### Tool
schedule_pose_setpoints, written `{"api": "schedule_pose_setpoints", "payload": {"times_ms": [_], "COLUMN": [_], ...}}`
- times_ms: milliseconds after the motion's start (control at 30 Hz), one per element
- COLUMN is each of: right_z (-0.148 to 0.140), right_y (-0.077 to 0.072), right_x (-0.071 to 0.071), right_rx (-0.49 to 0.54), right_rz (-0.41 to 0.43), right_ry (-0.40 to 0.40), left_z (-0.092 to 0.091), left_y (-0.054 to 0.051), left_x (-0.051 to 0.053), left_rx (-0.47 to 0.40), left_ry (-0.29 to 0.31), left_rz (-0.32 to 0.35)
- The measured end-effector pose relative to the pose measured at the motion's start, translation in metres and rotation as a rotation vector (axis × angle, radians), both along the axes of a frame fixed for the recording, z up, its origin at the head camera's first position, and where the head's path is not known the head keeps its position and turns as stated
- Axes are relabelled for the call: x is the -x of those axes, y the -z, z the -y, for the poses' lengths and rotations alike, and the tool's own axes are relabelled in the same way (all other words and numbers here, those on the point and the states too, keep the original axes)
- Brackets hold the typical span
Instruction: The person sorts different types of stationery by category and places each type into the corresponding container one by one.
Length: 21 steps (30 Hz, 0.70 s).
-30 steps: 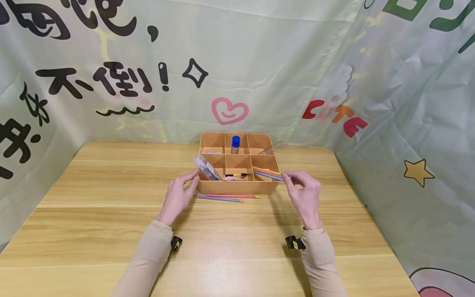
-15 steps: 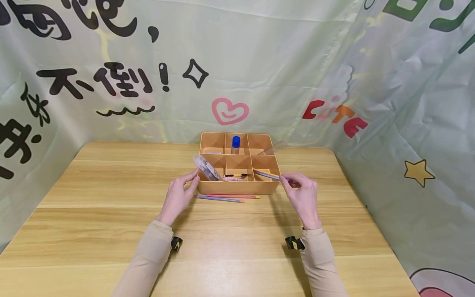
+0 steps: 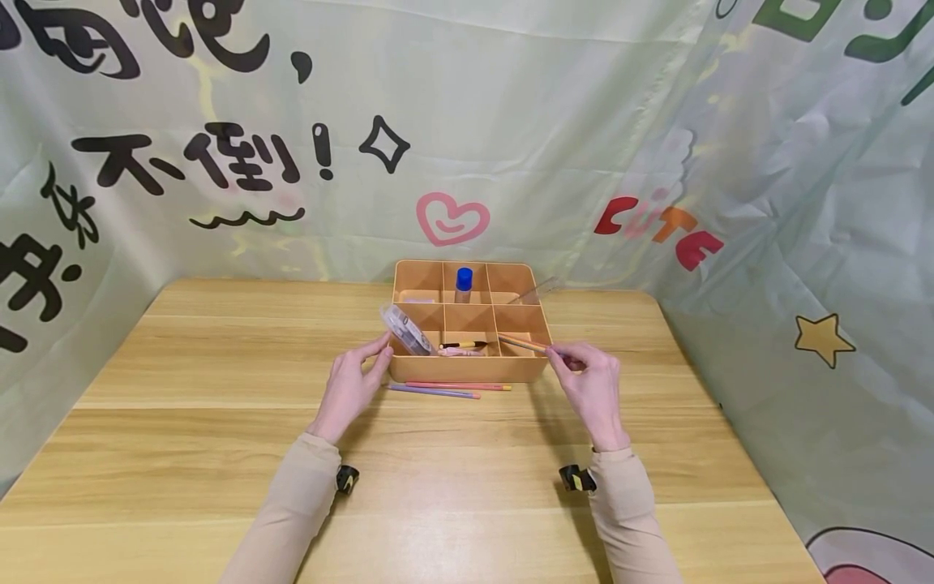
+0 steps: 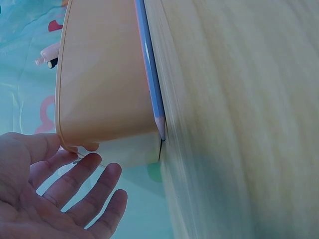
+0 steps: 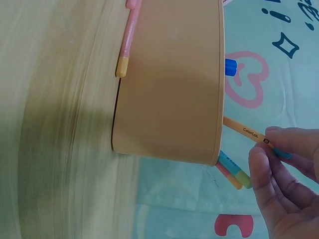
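In the head view, my left hand (image 3: 353,388) rests at the left front corner of a tan compartment box (image 3: 467,370). The left wrist view has its thumb and index finger touching the corner, other fingers extended and spread. My right hand (image 3: 587,391) pinches an orange pencil (image 5: 247,132) by its blue end between thumb and fingers. That pencil slants over the rim into the front right compartment. Below it in the right wrist view, a blue pencil with a green end (image 5: 234,168) and an orange-ended pencil (image 5: 230,177) stick out past the rim.
A pink pencil (image 3: 467,386) and a purple pencil (image 3: 430,391) lie before the box on the wooden table (image 3: 438,503). The box holds a clear package (image 3: 407,328), a blue-capped tube (image 3: 463,280), a yellow-and-black pen (image 3: 463,345) and a clear ruler (image 3: 536,289). Printed cloth hangs behind.
My right hand has shifted slightly left and down, toward the box's right front corner. The blue pencil at its fingertips has gone lower, and the orange one is now pinched. My left hand stays put.
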State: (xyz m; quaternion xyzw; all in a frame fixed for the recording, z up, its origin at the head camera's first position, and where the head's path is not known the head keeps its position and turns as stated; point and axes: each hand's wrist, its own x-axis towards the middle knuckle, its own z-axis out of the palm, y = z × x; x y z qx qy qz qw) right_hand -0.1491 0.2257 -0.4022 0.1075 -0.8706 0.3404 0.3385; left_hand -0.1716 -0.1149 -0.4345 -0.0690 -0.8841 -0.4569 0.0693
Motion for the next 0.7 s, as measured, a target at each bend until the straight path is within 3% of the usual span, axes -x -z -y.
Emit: {"api": "schedule_pose_setpoints", "payload": {"times_ms": [233,700], "right_z": [-0.0002,0.0014], "right_y": [0.0016,0.0009], "right_x": [0.0013,0.0017], "right_rx": [-0.057,-0.005], "right_rz": [-0.014,-0.028], "right_ry": [0.011,-0.018], "left_z": [-0.0006,-0.0005], "left_y": [-0.0008,-0.0021], "left_x": [-0.0004,-0.0013], "left_rx": [-0.006,0.0], "left_ry": [0.003,0.002], "left_rz": [-0.004,-0.003]}}
